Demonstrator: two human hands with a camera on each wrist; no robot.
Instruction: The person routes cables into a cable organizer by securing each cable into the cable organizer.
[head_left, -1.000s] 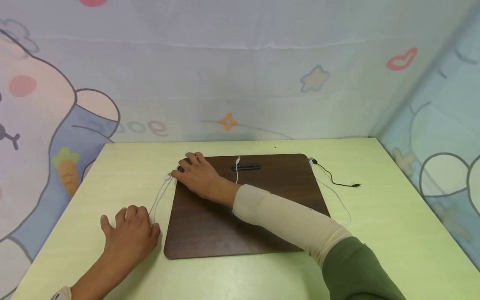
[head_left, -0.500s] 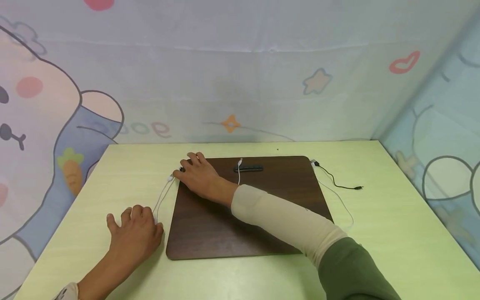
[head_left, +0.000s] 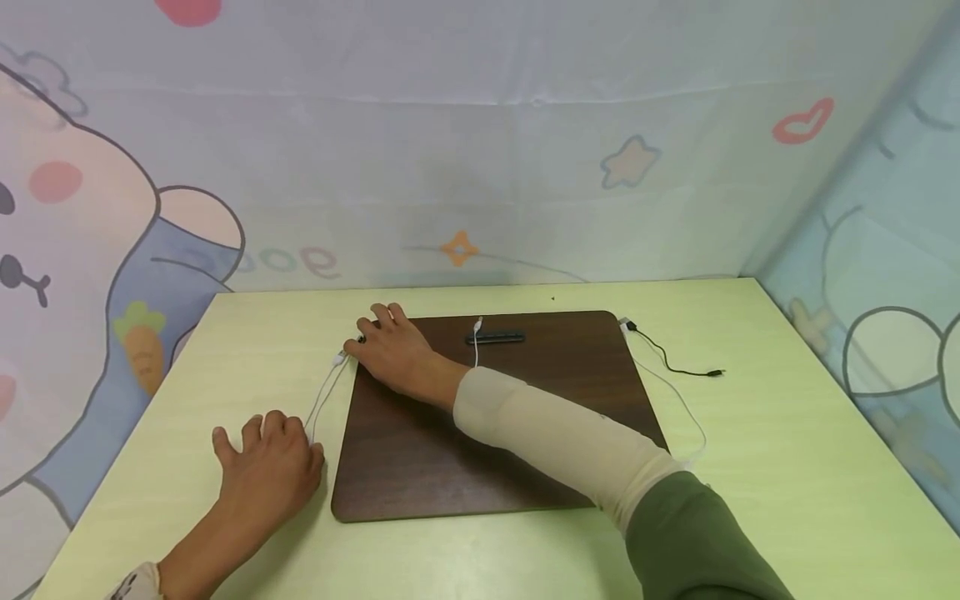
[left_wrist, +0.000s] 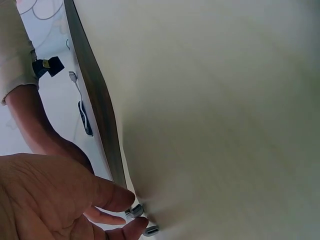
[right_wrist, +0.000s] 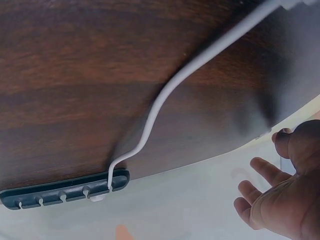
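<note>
At the left side of a brown board (head_left: 420, 467), my left hand (head_left: 266, 471) pinches a white cable (head_left: 322, 396) whose strands run up to a white plug (head_left: 339, 359). In the left wrist view a grey-white plug (left_wrist: 151, 231) lies past its thumb and finger. My right hand (head_left: 393, 350) reaches over the board to its far left corner, thumb beside the plug. A small dark piece (head_left: 362, 339) shows there; whether those fingers grip it is hidden. A black cable clip strip (right_wrist: 62, 192) lies along the board's far edge, with a second white cable (right_wrist: 160, 100) in an end slot.
To the right of the board lie a black cable (head_left: 671, 367) and another white cable (head_left: 686, 408) on the pale yellow table (head_left: 787, 467). A printed cloth backdrop (head_left: 510, 167) stands behind the table. My right sleeve (head_left: 555, 433) crosses over the board.
Both hands stay in nearly the same places at the cable and the board corner. The head view shifts slightly, and the right forearm has moved a little to the left.
</note>
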